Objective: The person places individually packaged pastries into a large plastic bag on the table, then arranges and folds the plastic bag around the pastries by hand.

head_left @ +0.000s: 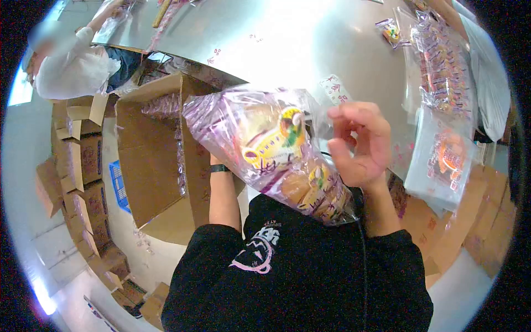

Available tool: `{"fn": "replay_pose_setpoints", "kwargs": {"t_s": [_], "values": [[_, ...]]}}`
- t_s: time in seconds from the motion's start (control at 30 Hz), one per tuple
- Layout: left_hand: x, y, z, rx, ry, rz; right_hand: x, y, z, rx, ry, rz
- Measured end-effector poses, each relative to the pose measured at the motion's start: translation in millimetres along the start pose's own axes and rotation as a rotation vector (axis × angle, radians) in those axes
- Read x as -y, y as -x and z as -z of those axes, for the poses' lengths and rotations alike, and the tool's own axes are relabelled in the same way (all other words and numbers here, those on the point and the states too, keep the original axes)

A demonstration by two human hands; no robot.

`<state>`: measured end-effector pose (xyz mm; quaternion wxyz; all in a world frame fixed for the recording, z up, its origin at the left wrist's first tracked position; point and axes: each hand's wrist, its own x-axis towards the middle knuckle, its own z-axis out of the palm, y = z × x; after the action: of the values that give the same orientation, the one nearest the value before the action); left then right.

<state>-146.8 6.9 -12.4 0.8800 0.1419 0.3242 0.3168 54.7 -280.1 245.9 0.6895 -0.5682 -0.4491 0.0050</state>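
A clear plastic bag (265, 138) packed with wrapped buns, printed in purple and yellow, is held up in front of my chest. Behind its left side is my left hand (214, 160); only a sliver near the dark wristband shows, and its fingers are hidden. At the bag's upper right edge is my right hand (360, 141), its fingers curved, with a gap between thumb and forefinger. Clear film lies close to these fingertips; I cannot make out whether they touch it.
An open cardboard box (149, 160) with bagged goods stands at left, beside a blue crate (119, 187). The metal table (365, 61) bears packed buns (442, 72) and flat printed bags (440, 160) at right. People stand at upper left and upper right.
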Motion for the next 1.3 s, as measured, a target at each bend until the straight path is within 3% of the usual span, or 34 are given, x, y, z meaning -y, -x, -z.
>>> {"fn": "replay_pose_setpoints", "kwargs": {"t_s": [0.13, 0.23, 0.33, 0.43, 0.6, 0.7, 0.9, 1.0, 1.3], "values": [[-0.5, -2.0, -0.7, 0.003, 0.0, -0.002, -4.5, -26.1, 6.0, 0.079, 0.405, 0.367], [-1.2, -5.2, -2.3, 0.007, 0.004, -0.005, 6.1, -33.9, 8.9, 0.134, 0.457, 0.338], [-3.7, -6.2, -3.9, 0.01, 0.009, -0.013, 5.4, -24.7, 9.1, 0.139, 0.44, 0.286], [-3.2, -8.3, -5.3, 0.012, 0.024, -0.028, 10.7, -11.2, 4.6, -0.015, 0.312, 0.111], [-0.9, -6.1, -4.4, 0.009, 0.037, -0.051, 30.7, 3.2, -12.7, -0.194, -0.214, -0.265], [1.6, -5.0, -6.6, 0.012, 0.043, -0.057, 45.2, 5.9, -20.1, -0.293, -0.258, -0.326], [4.8, 4.3, -10.3, -0.008, 0.025, -0.072, 35.6, 20.5, -8.3, -0.115, 0.284, 0.017], [9.3, 16.0, -13.7, -0.033, 0.01, -0.079, 45.8, 21.9, -8.0, -0.035, 0.406, 0.106], [-4.9, 32.5, -85.2, -0.158, -0.139, -0.203, 25.9, 16.7, -7.7, -0.13, 0.311, 0.168]]}}
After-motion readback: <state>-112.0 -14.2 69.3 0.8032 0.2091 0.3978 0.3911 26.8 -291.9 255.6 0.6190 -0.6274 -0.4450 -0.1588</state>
